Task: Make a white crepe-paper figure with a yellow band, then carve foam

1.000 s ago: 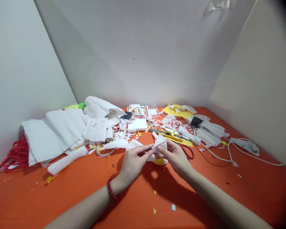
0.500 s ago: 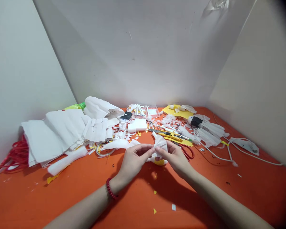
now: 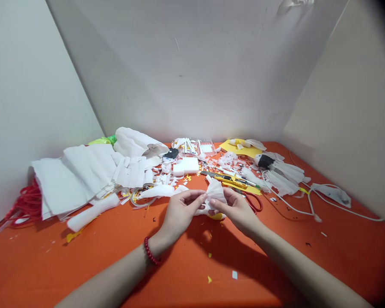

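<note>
A small piece of thin white paper [image 3: 216, 191], creased like a fan, is pinched between my two hands above the orange table. My left hand [image 3: 182, 210], with a red bead bracelet [image 3: 150, 251] on its wrist, grips the paper's left edge between thumb and fingers. On the other side, my right hand [image 3: 238, 209] holds it with the thumb in front and the fingers behind. Beneath the hands, partly hidden, lies a white and yellow object [image 3: 217, 216]. Just beyond them are a yellow box cutter [image 3: 231, 180] and red-handled scissors [image 3: 254, 202].
White sheets [image 3: 75, 173] and a white roll [image 3: 93, 211] lie at left beside red cord [image 3: 28, 201]. A white block [image 3: 186, 166] sits amid paper scraps. At right are white tassel-like pieces [image 3: 287, 173] and a white cable [image 3: 338, 203]. Walls enclose the table [image 3: 179, 273].
The white paper has turned slightly in my fingers and shows a flatter, wider face. Both hands keep their pinch in nearly the same place. The view has shifted a little.
</note>
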The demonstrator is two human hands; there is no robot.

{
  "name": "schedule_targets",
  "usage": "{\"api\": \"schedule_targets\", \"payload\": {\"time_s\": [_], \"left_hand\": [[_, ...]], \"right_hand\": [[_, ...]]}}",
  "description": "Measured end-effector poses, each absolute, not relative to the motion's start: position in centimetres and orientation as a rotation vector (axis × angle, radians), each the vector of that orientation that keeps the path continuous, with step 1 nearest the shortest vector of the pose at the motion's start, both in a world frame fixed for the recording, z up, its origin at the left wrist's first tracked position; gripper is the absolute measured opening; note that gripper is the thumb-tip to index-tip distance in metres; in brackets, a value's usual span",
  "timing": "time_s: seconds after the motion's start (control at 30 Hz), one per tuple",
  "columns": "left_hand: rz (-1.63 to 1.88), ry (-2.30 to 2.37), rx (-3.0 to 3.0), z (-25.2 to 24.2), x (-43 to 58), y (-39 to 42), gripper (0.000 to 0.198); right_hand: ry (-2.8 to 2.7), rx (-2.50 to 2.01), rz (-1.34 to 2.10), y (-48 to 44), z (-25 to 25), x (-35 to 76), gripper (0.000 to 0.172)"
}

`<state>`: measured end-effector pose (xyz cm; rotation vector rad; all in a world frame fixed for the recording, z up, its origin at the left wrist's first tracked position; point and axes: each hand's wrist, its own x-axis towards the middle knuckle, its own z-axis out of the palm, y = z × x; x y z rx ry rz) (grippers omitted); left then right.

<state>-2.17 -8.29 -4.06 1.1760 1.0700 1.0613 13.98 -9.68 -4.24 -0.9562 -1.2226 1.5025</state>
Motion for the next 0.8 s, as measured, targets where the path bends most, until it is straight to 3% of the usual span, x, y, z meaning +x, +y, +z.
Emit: {"api": "schedule_targets", "payload": {"time_s": [0.8], "left_hand": [[1.129,1.098,1.368,-4.17,-2.16,-8.91,0.023]], "right_hand": [[-1.146,-0.973,1.473,-9.83,-4.57,13.91,0.033]]}}
